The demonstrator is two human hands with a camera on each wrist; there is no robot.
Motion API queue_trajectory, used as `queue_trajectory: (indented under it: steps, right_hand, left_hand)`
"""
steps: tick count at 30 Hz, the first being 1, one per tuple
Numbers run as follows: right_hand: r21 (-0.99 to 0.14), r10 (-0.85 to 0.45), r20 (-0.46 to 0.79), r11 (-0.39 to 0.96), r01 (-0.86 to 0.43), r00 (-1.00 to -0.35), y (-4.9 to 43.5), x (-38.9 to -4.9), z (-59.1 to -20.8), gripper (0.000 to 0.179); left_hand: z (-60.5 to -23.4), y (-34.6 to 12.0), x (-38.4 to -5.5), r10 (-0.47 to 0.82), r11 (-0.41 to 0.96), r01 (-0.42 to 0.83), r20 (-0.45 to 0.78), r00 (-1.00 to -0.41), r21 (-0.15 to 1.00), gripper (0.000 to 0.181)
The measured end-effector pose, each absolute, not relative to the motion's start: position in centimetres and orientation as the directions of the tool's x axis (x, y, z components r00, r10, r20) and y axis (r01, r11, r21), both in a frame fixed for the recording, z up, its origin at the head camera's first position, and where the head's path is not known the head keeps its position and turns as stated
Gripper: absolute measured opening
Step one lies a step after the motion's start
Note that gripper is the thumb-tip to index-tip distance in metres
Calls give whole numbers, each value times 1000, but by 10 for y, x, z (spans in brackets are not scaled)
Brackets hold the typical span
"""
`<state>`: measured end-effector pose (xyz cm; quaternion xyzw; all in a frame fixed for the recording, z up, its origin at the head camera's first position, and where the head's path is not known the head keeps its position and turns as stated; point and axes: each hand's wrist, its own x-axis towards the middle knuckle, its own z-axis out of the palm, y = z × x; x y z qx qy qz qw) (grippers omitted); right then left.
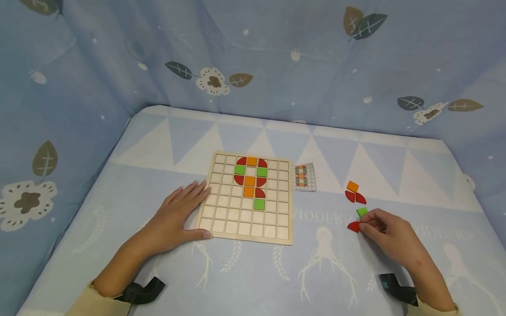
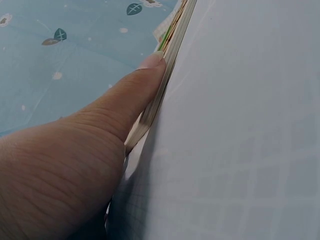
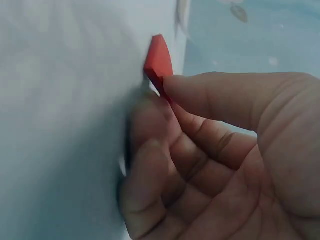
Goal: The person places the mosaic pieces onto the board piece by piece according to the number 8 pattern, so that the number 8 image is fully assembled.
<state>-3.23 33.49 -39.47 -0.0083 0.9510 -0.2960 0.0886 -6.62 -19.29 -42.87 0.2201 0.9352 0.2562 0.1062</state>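
My left hand point(image 1: 174, 219) lies spread at the left side of a wooden grid board point(image 1: 233, 215), with fingertips on its edge and the thumb at the lower left corner. In the left wrist view the thumb point(image 2: 120, 100) presses against the board's side. Several orange, green and red pieces fill cells in the board's upper middle. On the right, my right hand point(image 1: 391, 239) pinches a red quarter-circle piece point(image 3: 160, 57) between thumb and fingers, close over the tabletop. A green square piece point(image 1: 361, 212) lies just beyond those fingertips.
An orange square piece point(image 1: 352, 186) and two red quarter-circle pieces point(image 1: 360, 198) lie farther back on the right. Against the board's right edge is a small pattern card point(image 1: 310, 177), partly under it. A blue patterned curtain point(image 1: 276, 79) closes off the table's back and sides.
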Motion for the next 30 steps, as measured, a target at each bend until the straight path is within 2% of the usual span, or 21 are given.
queue_trajectory:
  steps: [3, 10, 13, 16, 18, 22, 26, 30]
  right_hand:
    - [-503, -80, -167, 864, 15, -983, 328, -34, -397, 22]
    - [-509, -104, -222, 861, 24, -969, 318, -33, -395, 28]
    - [-547, -150, -164, 837, -37, -975, 312, -29, -393, 20]
    - [-602, -236, -51, 782, -159, -970, 299, -27, -390, 19]
    - [-632, -302, 9, 737, -240, -953, 286, -29, -388, 24]
    - [-673, -409, 30, 667, -321, -912, 256, -37, -384, 31]
    - [-673, -511, 86, 604, -428, -855, 224, -50, -383, 26]
    - [-638, -618, 164, 529, -560, -769, 190, -67, -385, 23]
  left_hand:
    - [-428, -193, -66, 464, 775, 356, -87, -882, 523, 113]
    - [-428, -195, -66, 462, 776, 352, -90, -883, 524, 112]
    - [-429, -194, -66, 466, 770, 356, -84, -881, 529, 111]
    - [-430, -194, -66, 466, 767, 358, -79, -881, 532, 111]
    - [-430, -194, -66, 466, 765, 359, -74, -882, 534, 111]
    - [-430, -194, -65, 475, 751, 373, -54, -878, 544, 109]
    - [-430, -194, -65, 477, 748, 374, -53, -877, 548, 109]
    - [-429, -194, -65, 477, 751, 372, -59, -877, 545, 109]
